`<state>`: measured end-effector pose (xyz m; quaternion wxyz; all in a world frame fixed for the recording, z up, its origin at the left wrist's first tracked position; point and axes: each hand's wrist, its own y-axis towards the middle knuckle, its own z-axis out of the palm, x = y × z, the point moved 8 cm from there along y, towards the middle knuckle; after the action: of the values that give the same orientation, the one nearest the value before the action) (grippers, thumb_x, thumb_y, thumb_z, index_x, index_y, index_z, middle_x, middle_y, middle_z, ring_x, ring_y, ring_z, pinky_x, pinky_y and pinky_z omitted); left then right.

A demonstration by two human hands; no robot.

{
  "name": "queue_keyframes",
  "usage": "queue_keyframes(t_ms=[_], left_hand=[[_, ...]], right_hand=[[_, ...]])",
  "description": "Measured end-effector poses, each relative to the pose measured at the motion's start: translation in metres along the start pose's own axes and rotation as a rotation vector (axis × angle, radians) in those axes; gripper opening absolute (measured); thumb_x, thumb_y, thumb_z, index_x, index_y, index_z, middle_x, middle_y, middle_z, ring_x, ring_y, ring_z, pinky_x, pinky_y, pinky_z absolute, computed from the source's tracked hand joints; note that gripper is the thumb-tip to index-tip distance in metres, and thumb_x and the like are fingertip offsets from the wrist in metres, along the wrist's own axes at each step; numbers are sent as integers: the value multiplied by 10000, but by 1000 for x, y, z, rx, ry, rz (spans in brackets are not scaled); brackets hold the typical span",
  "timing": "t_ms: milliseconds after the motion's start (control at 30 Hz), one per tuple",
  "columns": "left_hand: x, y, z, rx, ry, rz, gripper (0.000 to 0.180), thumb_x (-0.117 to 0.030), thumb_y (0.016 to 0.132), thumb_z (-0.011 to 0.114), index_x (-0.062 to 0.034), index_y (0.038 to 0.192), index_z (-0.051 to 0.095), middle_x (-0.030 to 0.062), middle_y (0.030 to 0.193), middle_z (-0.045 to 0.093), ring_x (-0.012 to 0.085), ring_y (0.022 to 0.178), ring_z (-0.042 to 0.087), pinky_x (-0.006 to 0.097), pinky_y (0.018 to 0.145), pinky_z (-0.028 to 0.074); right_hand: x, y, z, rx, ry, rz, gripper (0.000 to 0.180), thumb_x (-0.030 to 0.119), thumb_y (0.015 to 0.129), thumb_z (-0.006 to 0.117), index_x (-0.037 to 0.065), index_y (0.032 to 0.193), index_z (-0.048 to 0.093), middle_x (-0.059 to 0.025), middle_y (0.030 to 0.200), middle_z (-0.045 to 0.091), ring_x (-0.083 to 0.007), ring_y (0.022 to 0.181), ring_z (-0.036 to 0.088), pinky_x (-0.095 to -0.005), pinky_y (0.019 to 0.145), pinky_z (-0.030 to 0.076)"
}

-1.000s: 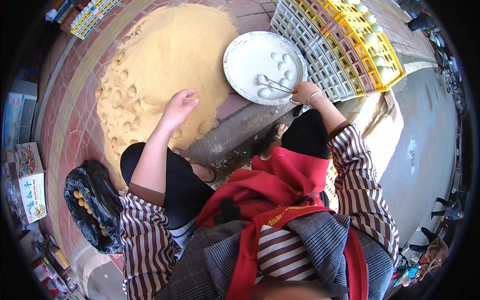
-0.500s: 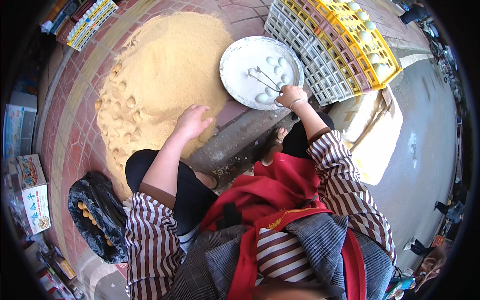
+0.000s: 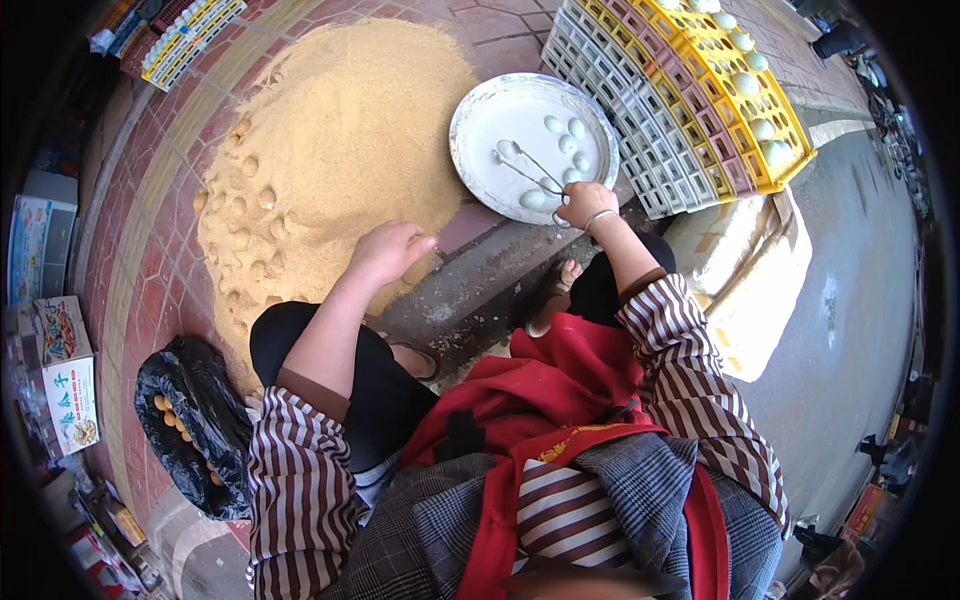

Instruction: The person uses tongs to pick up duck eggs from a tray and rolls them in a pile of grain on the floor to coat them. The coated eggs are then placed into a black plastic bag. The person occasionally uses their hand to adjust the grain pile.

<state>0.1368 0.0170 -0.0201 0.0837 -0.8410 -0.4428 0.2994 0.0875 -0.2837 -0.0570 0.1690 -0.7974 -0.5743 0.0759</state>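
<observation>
My right hand (image 3: 588, 203) is closed round the handle end of thin metal tongs (image 3: 536, 164) with rounded, spoon-like tips. The tongs reach into a wide basin (image 3: 463, 150) of white paste, and their tips are in or just over the paste. Several pale blue-green eggs (image 3: 567, 144) lie in the right and near parts of the basin. My left hand (image 3: 390, 252) hovers beside the near right edge of a broad heap of yellow-brown powder (image 3: 345, 130). Its fingers are loosely stretched, with nothing visible in them. Round powder-coated eggs (image 3: 267, 198) lie along the heap's left side.
Stacked plastic egg trays (image 3: 690, 110) stand right of the basin, with eggs in the yellow top one. A white sack (image 3: 765, 290) lies near them. At my left is a black plastic bag (image 3: 190, 390) with brownish balls inside. A stone kerb (image 3: 480, 262) runs before my feet.
The tong tips have spread further apart in the paste. My left hand's fingers have drawn closer together. The whole view has shifted slightly.
</observation>
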Motion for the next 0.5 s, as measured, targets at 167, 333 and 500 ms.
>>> queue_keyframes(t_ms=[167,333,500], left_hand=[[-11,-2,-18,-203,-316,74,270,-244,843,640,-49,1029,650,129,1032,646,256,970,618,353,863,479],[-8,-1,-19,-256,-581,95,238,-99,828,669,-56,1060,642,71,987,649,144,904,610,282,791,494],[-11,0,-23,-269,-708,110,233,-91,797,689,-63,1026,654,54,986,656,139,884,621,280,796,501]], right_hand=[[0,-7,-4,-31,87,-20,414,359,698,624,197,1076,677,-146,952,672,-299,910,641,-394,820,509],[-9,-1,-4,-25,60,21,361,348,702,618,166,1006,690,-136,961,675,-293,926,642,-392,815,510],[-9,10,5,9,25,41,345,345,707,621,134,972,692,-126,991,676,-281,960,641,-387,826,508]])
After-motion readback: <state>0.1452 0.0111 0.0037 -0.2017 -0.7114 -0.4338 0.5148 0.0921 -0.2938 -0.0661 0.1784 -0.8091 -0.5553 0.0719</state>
